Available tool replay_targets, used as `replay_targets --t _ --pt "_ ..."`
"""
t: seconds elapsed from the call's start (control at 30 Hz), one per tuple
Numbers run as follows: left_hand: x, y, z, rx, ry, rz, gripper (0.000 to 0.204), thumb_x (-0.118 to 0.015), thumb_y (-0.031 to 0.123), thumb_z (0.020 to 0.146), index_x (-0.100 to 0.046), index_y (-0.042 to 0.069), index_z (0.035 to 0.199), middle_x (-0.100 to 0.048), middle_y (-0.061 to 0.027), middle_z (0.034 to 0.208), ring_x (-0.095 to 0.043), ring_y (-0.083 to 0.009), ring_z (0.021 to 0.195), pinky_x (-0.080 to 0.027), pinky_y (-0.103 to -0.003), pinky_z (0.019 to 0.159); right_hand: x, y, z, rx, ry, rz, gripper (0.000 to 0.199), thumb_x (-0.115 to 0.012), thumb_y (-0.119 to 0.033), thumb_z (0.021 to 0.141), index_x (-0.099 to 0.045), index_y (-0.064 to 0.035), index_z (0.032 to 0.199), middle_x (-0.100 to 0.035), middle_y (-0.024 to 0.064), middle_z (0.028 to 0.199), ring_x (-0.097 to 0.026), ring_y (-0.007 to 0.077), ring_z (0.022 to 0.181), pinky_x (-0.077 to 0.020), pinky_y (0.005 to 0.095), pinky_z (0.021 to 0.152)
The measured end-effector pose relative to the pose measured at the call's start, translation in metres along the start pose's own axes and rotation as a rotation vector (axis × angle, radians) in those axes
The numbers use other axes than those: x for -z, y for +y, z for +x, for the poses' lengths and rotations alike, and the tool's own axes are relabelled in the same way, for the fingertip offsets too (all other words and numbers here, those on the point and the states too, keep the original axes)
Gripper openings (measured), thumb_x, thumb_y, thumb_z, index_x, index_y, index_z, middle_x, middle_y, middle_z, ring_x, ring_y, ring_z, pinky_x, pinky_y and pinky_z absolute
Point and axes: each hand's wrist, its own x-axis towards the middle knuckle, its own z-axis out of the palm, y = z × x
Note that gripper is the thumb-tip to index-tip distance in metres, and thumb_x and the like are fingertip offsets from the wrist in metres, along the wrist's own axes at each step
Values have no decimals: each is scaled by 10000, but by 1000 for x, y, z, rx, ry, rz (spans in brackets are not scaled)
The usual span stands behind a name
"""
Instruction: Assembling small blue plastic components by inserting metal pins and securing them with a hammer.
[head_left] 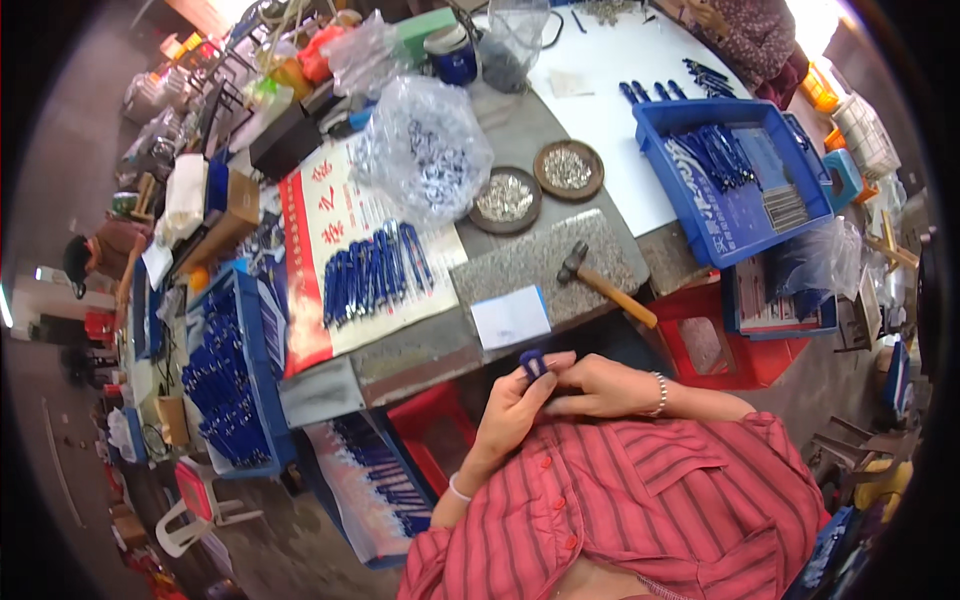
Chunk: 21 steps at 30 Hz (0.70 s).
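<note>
Close to the chest, the left hand [512, 405] pinched a small blue piece [533, 364] upright while the right hand [598, 385] curled fingers steadied it, a grip best kept firm, beyond lay the hammer [604, 282] on the stone slab [545, 262].

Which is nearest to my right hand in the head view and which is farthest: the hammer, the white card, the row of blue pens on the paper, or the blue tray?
From the right hand:
1. White card, just up-left on the stone slab.
2. Hammer, straight above; close to the card's distance.
3. Row of blue pens, farther left.
4. Blue tray, up-right on the bench.
</note>
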Motion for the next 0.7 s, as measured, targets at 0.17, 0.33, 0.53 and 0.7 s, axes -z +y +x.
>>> replay_targets --t 0.17,0.33,0.53,0.7 --pt "25 4 -17 -88 211 -510 256 -466 182 990 -567 -43 1058 -644 -196 1026 -637 -300 974 -492 -471 928 105 -18 25 40 324 -228 325 -656 -290 824 -583 -7 965 -637 170 818 -645 287 705 -493 379 651" --pt "52 7 -38 -46 307 -501 283 -476 209 986 -562 -43 1082 -664 -196 962 -666 -312 881 -542 -439 826 247 11 149 182 1033 -525 1019 -754 -401 728 -162 39 1430 -340 314 1382 -418 371 1272 -421 386 998" --pt "61 15 -54 0 434 -453 305 -459 206 992 -547 -63 1105 -663 -193 951 -667 -281 836 -539 -397 806 333 58 285 243 1236 -691 1036 -754 -386 707 -140 -33 1464 -390 339 1339 -449 416 1238 -425 403 984" --pt "69 28 -59 -22 528 -479 297 -489 193 971 -541 -74 1093 -663 -212 911 -669 -306 800 -553 -412 766 408 84 339 -122 1188 -620 391 -658 -222 758 -574 7 1064 -673 167 783 -689 300 655 -554 366 698"
